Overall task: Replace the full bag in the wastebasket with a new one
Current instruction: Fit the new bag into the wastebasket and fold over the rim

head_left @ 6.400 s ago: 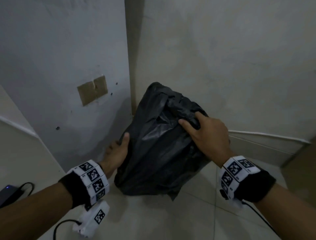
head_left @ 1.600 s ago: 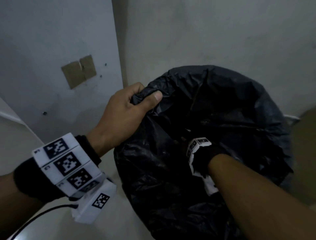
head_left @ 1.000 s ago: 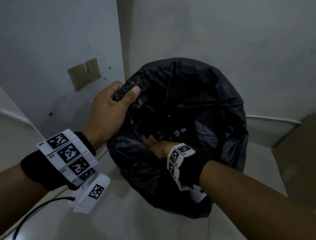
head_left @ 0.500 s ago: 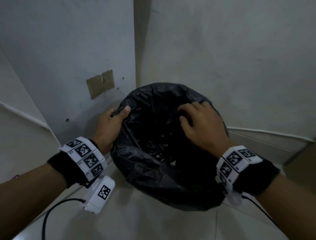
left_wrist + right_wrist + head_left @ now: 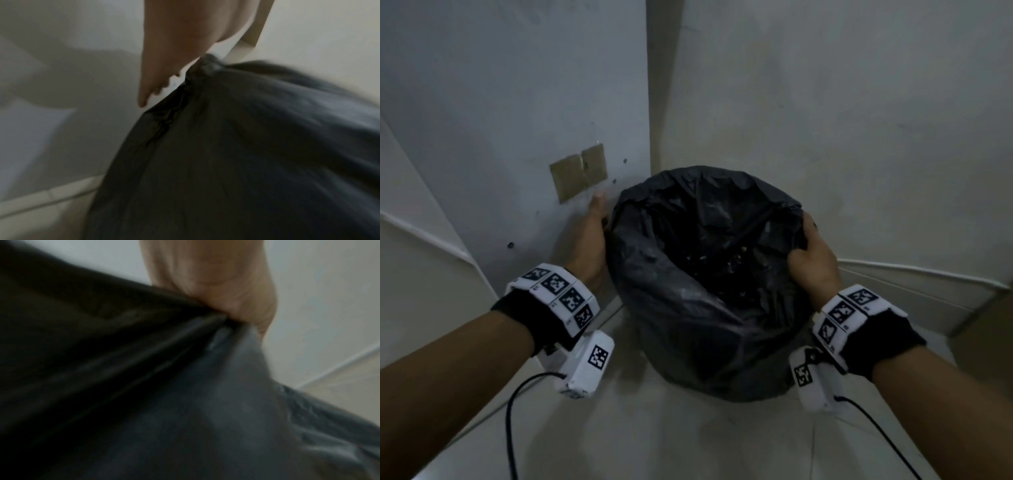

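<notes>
A black plastic bag (image 5: pixel 705 274) stands open-mouthed in the corner on the floor, draped over a round form that it hides completely. My left hand (image 5: pixel 590 233) lies along the bag's outer left side with its fingers straight. In the blurred left wrist view the left hand (image 5: pixel 164 65) shows straight fingers beside a bunched fold of the bag (image 5: pixel 246 146). My right hand (image 5: pixel 811 253) grips the rim on the right side. The right wrist view shows the right hand (image 5: pixel 226 288) with gathered black film of the bag (image 5: pixel 185 386) in its fist.
Two walls meet right behind the bag. A brown taped patch (image 5: pixel 578 173) sits on the left wall, and a skirting board (image 5: pixel 911 277) runs along the right wall. A brown panel (image 5: pixel 989 335) stands at the far right. Tiled floor (image 5: pixel 688 438) lies in front.
My right hand left the bag's mouth and took hold of the right rim. My left thumb came off the left rim and the hand now lies flat outside. The mouth is wider.
</notes>
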Motion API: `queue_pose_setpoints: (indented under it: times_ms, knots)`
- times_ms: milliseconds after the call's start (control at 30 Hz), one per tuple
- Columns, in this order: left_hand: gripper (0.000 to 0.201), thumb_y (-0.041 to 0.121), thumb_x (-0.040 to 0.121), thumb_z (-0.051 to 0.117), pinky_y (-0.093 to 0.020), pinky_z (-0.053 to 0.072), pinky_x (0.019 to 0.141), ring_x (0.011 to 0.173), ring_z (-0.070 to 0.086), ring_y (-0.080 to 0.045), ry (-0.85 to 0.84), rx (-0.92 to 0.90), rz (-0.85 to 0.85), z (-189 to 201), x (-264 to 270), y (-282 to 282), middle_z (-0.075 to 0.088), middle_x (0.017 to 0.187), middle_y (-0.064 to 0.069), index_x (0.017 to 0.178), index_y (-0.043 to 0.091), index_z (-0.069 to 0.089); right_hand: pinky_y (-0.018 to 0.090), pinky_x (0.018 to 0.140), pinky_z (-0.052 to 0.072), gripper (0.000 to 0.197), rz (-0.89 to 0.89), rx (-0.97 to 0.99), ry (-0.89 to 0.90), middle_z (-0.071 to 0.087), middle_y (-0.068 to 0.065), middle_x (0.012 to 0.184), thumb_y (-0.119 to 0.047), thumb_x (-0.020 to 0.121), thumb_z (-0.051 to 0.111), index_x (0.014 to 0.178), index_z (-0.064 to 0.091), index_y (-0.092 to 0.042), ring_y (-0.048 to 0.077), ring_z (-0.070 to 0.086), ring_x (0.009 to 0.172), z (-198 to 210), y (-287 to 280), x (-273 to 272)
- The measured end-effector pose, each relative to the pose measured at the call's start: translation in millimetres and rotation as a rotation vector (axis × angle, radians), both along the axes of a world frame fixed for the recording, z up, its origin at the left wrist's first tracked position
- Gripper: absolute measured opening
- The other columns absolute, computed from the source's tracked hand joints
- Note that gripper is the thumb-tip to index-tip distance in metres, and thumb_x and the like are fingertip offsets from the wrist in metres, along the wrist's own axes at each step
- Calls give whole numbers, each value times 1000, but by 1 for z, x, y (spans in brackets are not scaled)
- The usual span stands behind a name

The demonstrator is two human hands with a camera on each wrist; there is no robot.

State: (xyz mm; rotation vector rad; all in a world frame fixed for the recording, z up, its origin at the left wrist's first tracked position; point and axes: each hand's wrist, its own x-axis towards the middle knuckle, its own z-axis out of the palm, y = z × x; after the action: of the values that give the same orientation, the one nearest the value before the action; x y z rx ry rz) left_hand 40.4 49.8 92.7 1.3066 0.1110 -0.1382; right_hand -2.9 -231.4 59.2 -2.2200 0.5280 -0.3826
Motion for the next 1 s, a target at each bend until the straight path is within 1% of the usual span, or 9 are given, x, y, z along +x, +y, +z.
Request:
queue_pose_setpoints:
  times_ms: [133, 233, 333, 400, 467, 533, 600, 800, 1000]
  knots:
    - [80, 72, 90, 23, -54, 33, 107, 135, 35, -34, 239, 210, 48, -30, -5, 4, 34, 152, -5, 150, 19, 29, 34, 95, 41, 74, -99, 291, -15, 42, 13, 148, -10, 86, 43, 154, 18, -25, 36, 50, 122, -2, -2, 4]
    - [93, 80, 81, 30, -60, 42, 94, 131, 39, -43, 407, 142, -113, -59, -19, 2, 25, 156, -11, 152, 21, 19, 40, 102, 42, 74, -130, 332, -5, 40, 9, 151, -34, 87, 51, 153, 19, -28, 35, 47, 127, -3, 6, 1]
    - [95, 83, 77, 31, -48, 55, 64, 90, 63, -40, 463, 56, -206, -72, -35, -7, 54, 128, -13, 144, 17, 38, 35, 99, 49, 70, -116, 319, -25, 34, 3, 155, -59, 94, 38, 154, 17, -28, 36, 44, 132, -4, 12, -4]
    - [84, 80, 81, 28, -45, 55, 68, 97, 62, -36, 411, 39, -168, -73, -43, -17, 61, 117, -9, 135, 20, 50, 10, 68, 53, 58, -164, 312, -63, 45, 1, 143, -48, 101, 32, 151, 28, -20, 34, 60, 106, -1, 12, -9]
    - [75, 75, 87, 22, -47, 51, 86, 107, 59, -31, 338, 29, -95, -67, -51, -25, 58, 130, -9, 135, 24, 50, 24, 60, 58, 43, -246, 353, -82, 60, 6, 120, -39, 97, 38, 133, 49, -17, 28, 63, 72, -5, 8, -6]
    - [72, 71, 90, 18, -47, 42, 100, 112, 54, -28, 280, 25, -42, -59, -57, -30, 52, 138, -8, 139, 26, 45, 50, 79, 58, 46, -281, 428, 36, 64, 17, 115, -43, 75, 50, 111, 52, -15, 36, 65, 85, -25, -9, 2]
    - [64, 63, 95, 16, -40, 37, 97, 120, 49, -25, 218, 17, 10, -51, -62, -32, 49, 139, -2, 144, 27, 38, 52, 81, 57, 49, -263, 577, 165, 64, 17, 112, -43, 62, 60, 103, 53, -16, 34, 63, 91, -46, -23, 7]
    - [28, 31, 104, 29, -26, 41, 68, 79, 54, -7, 184, 85, 102, -73, -64, -29, 58, 103, 4, 118, 20, 51, 31, 43, 54, 24, -185, 902, 348, 59, 10, 82, -36, 95, 50, 98, 59, -14, 24, 54, 62, -69, -11, -1]
    - [57, 19, 89, 63, -29, 45, 78, 101, 58, -16, 192, 286, -54, -108, -62, -19, 58, 124, -3, 139, 19, 36, 11, 30, 35, 22, -169, 944, 306, 59, 2, 42, -5, 96, 49, 74, 53, -9, 11, 51, 29, -90, 2, 10]
